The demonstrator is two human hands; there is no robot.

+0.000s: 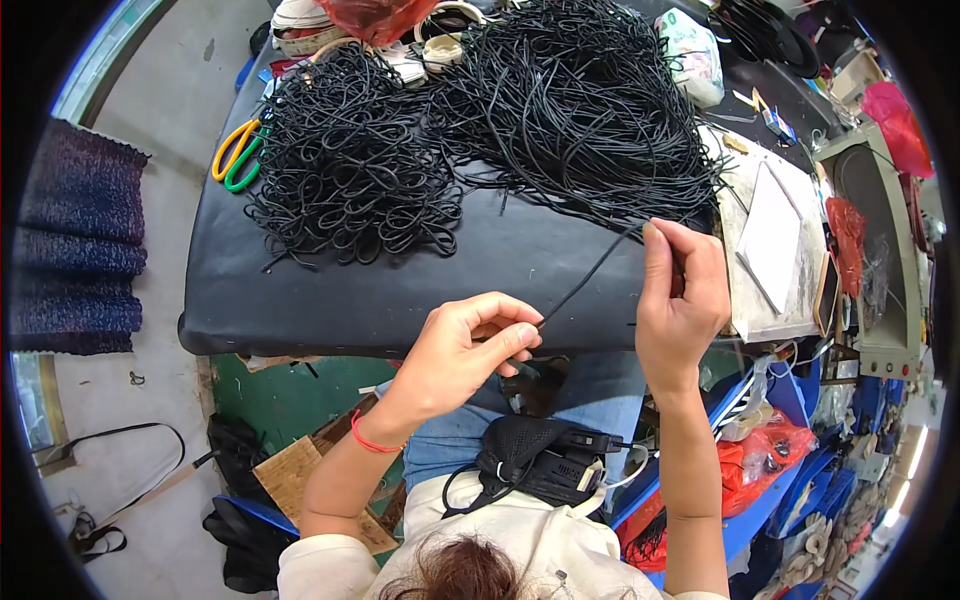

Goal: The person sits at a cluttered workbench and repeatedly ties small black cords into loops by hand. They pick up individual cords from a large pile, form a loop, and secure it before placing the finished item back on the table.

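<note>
A thin black cord [588, 280] runs slantwise between my two hands over the front part of a black-covered table [480, 240]. My left hand [465, 345], with a red band at its wrist, pinches the lower end. Higher up on the right, my right hand [685, 285] grips the other end between thumb and forefinger. Just beyond it lies a large heap of straight black cords [590, 110]. To the left of that sits a second pile of black cords bent into loops [350, 160].
Scissors [240, 155] with yellow and green handles lie at the table's left edge. A white board [770, 240] is on the right beside a metal-framed cabinet [885, 270]. Rolls of pale strap [445, 50] and a red plastic bag [375, 15] stand at the back.
</note>
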